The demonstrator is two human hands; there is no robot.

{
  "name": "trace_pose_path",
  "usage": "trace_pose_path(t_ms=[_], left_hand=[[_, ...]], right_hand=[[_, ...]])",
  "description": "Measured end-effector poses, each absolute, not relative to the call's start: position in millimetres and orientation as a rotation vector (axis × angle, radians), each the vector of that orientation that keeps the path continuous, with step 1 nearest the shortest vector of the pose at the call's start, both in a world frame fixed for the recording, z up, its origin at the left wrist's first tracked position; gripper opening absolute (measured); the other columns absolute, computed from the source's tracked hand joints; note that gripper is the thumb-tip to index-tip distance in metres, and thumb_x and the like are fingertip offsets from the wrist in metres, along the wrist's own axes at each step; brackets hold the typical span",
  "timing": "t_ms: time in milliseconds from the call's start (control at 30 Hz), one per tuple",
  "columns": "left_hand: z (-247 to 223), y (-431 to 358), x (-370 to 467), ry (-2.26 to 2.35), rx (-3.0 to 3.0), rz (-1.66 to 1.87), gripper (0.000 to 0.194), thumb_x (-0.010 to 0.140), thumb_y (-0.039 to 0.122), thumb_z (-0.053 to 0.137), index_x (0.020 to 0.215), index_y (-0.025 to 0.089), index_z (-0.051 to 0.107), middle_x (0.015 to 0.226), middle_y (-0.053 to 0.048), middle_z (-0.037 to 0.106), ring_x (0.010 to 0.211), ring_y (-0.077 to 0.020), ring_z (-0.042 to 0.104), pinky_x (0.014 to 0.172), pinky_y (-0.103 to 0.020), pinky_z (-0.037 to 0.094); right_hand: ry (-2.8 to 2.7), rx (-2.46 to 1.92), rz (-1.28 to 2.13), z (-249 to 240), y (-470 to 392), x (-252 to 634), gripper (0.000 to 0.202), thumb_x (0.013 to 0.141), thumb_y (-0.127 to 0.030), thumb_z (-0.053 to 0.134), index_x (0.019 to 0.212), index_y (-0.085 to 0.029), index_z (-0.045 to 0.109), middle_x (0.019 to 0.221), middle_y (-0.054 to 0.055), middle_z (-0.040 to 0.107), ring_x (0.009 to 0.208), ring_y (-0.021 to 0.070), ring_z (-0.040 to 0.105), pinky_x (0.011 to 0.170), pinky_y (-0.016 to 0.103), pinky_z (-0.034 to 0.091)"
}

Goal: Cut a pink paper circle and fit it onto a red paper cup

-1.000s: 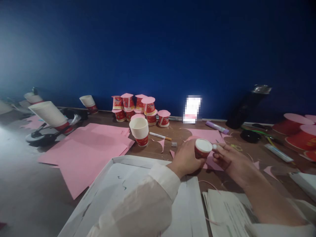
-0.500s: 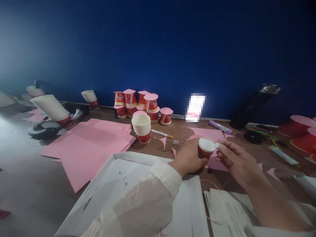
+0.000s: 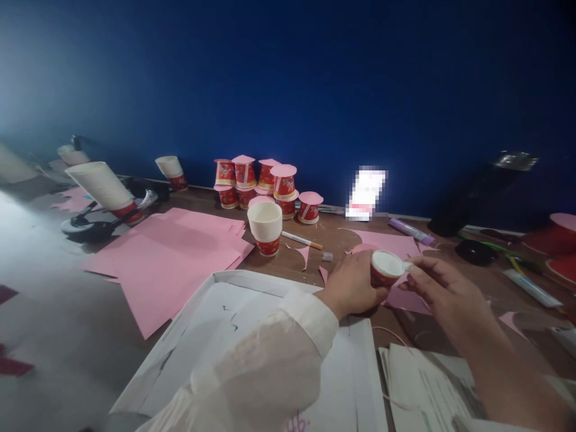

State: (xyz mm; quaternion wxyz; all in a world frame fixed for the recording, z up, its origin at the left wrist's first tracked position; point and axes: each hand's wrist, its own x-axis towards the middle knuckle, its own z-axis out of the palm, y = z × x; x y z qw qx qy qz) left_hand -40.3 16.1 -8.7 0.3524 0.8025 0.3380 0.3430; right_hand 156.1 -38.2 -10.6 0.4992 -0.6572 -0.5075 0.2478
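Note:
My left hand [image 3: 353, 285] is wrapped round a small red paper cup [image 3: 387, 268], whose white round end faces up and tilts toward me. At the right edge of that end, my right hand [image 3: 438, 288] pinches a small white piece [image 3: 407, 266], too small to make out. Beneath the cup lies a pink paper sheet [image 3: 411, 297] with cut-out edges. A stack of white and red cups [image 3: 265, 225] stands upright to the left. Behind it, several red cups [image 3: 284, 182] sit upside down with pink discs on them.
A shallow white box [image 3: 216, 336] lies under my left forearm. Pink sheets [image 3: 175, 258] are at left, near scissors [image 3: 85, 227] and a leaning cup stack [image 3: 101, 186]. A purple glue tube [image 3: 410, 231], a bright blurred screen [image 3: 366, 193] and a black cylinder [image 3: 472, 192] stand or lie further back.
The whole view has shifted, so most things appear slightly further right. My right fingers have stayed at the rim of the cup, and my left hand still holds the cup.

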Motion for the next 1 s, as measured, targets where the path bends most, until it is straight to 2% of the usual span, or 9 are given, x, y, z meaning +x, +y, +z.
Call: trace_pose_path(t_ms=[133, 400, 500, 633, 833, 1000], left_hand=[[-10, 17, -40, 0.862, 2.068, 0.884, 0.053, 0.073, 0.024, 0.075, 0.124, 0.025, 0.065, 0.123, -0.01, 0.071, 0.113, -0.033, 0.066, 0.1, -0.048, 0.054], [-11, 16, -40, 0.881, 2.079, 0.882, 0.053, 0.075, 0.026, 0.075, 0.127, 0.025, 0.064, 0.124, -0.01, 0.071, 0.114, -0.033, 0.066, 0.099, -0.048, 0.055], [-11, 16, -40, 0.89, 2.08, 0.875, 0.054, 0.074, 0.026, 0.076, 0.127, 0.025, 0.064, 0.125, -0.011, 0.071, 0.116, -0.0335, 0.065, 0.1, -0.048, 0.054], [-11, 16, -41, 0.872, 2.101, 0.871, 0.052, 0.074, 0.025, 0.074, 0.126, 0.025, 0.064, 0.124, -0.01, 0.071, 0.115, -0.0334, 0.066, 0.1, -0.048, 0.054], [-9, 15, -42, 0.89, 2.103, 0.867, 0.053, 0.075, 0.026, 0.073, 0.127, 0.024, 0.063, 0.123, -0.01, 0.072, 0.112, -0.0325, 0.067, 0.096, -0.046, 0.056], [-7, 15, -42, 0.878, 2.116, 0.873, 0.049, 0.075, 0.026, 0.072, 0.124, 0.024, 0.065, 0.122, -0.01, 0.073, 0.11, -0.0318, 0.069, 0.094, -0.044, 0.056]], right_hand=[[-1.245, -1.642, 0.639, -2, -41, 152, 0.038, 0.083, -0.058, 0.074, 0.103, -0.026, 0.071, 0.082, 0.005, 0.079, 0.08, 0.0264, 0.076, 0.08, 0.036, 0.058], [-1.313, -1.77, 0.459, 10, -45, 145, 0.036, 0.08, -0.056, 0.07, 0.099, -0.025, 0.072, 0.084, 0.006, 0.08, 0.082, 0.03, 0.078, 0.085, 0.041, 0.056], [-1.26, -1.811, 0.449, 6, -45, 149, 0.038, 0.079, -0.057, 0.071, 0.101, -0.025, 0.073, 0.085, 0.007, 0.081, 0.085, 0.0325, 0.079, 0.079, 0.042, 0.056], [-1.158, -1.739, 0.548, 0, -44, 154, 0.043, 0.08, -0.06, 0.074, 0.107, -0.027, 0.073, 0.092, 0.006, 0.081, 0.086, 0.0295, 0.078, 0.064, 0.033, 0.053], [-1.368, -1.787, 0.365, 2, -45, 154, 0.041, 0.081, -0.06, 0.07, 0.103, -0.025, 0.075, 0.093, 0.008, 0.081, 0.083, 0.0288, 0.076, 0.085, 0.043, 0.054], [-1.473, -1.76, 0.229, -1, -44, 157, 0.038, 0.085, -0.06, 0.066, 0.102, -0.027, 0.075, 0.097, 0.008, 0.081, 0.084, 0.03, 0.076, 0.074, 0.042, 0.055]])
